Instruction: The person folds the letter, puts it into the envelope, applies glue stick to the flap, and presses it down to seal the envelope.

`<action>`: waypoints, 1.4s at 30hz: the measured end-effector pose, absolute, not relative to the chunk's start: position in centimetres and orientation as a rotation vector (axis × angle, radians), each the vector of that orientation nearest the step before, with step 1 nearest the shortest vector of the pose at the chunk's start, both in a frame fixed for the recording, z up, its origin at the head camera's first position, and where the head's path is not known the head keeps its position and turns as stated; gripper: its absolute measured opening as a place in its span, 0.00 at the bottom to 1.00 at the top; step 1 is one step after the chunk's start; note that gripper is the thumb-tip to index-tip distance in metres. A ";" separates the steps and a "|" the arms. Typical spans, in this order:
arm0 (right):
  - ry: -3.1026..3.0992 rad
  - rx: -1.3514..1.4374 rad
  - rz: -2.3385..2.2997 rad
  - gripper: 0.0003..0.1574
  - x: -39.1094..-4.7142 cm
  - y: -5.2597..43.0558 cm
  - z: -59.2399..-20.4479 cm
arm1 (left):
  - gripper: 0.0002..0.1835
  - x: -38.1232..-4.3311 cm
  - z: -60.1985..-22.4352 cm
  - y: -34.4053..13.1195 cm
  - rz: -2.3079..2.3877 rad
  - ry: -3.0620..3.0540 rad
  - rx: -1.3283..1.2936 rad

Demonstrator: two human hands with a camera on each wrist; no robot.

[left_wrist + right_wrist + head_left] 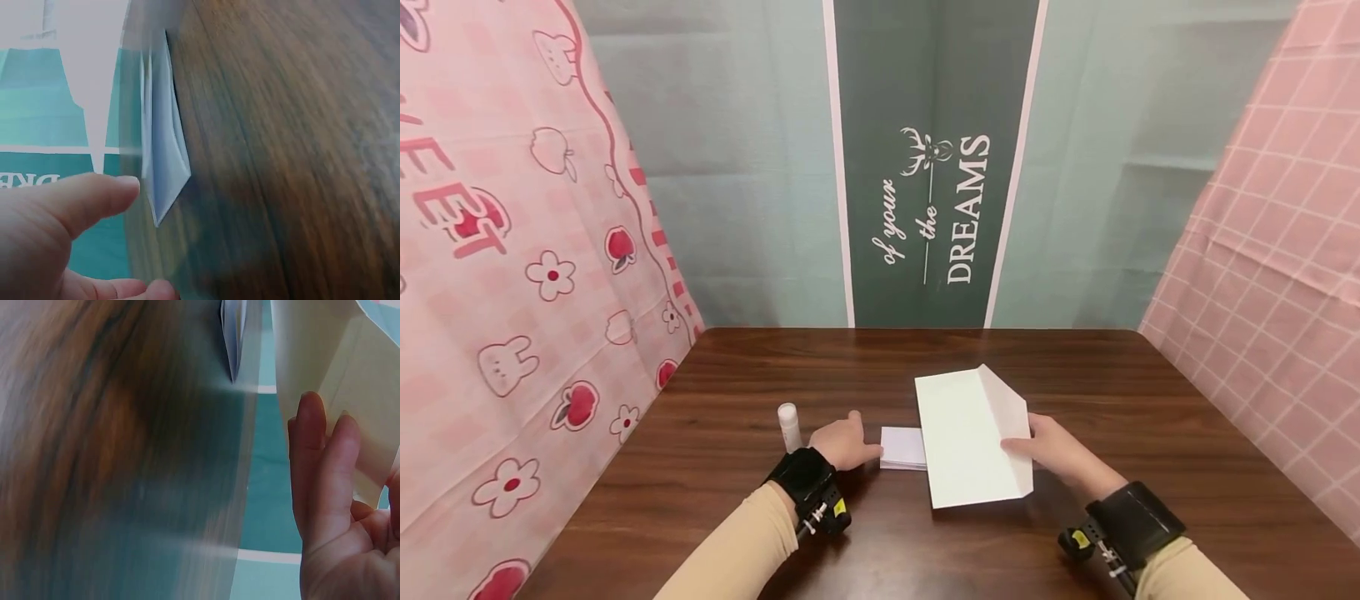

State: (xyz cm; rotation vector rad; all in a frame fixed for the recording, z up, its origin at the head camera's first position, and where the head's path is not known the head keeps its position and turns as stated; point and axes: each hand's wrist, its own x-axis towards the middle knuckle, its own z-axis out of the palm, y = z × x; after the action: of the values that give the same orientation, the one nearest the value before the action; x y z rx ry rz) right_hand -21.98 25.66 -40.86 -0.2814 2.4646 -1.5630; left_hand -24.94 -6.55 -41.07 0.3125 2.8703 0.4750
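My right hand (pixel 1045 446) pinches the right edge of a white sheet of paper (pixel 958 442), its thumb lying on the upper face. A folded flap with slanted corners runs along that edge. In the right wrist view, the fingers (pixel 337 456) support the sheet from beneath, above the table. A smaller folded white paper (pixel 902 446) lies on the table, its right part covered by the sheet in the head view. Beside its left end is my left hand (pixel 846 442), holding nothing. In the left wrist view the folded paper (pixel 164 150) shows several loose layers; the thumb (pixel 106 194) is close to it.
A white capped tube (pixel 789 427) stands on the brown wooden table (pixel 760 358), just left of my left hand. A green cloth (pixel 760 167) hangs behind the table, with pink patterned cloths (pixel 1285 250) at both sides.
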 end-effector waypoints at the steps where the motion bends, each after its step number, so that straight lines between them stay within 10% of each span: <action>1: 2.457 -0.293 -1.563 0.34 -22.1 25.4 -40.9 | 0.42 -24.8 -40.9 -6.6 0.472 2.884 0.309; 42: 2.400 -0.200 -1.617 0.36 -22.8 14.9 -42.5 | 0.41 -18.0 -39.2 -1.8 0.157 2.991 0.925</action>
State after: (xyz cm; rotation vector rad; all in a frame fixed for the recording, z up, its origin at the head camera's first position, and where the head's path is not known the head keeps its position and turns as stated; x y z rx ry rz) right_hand -22.76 14.90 -42.46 -0.2001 2.3995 -1.6171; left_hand -17.98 -1.81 -39.17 0.9248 2.9909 0.1574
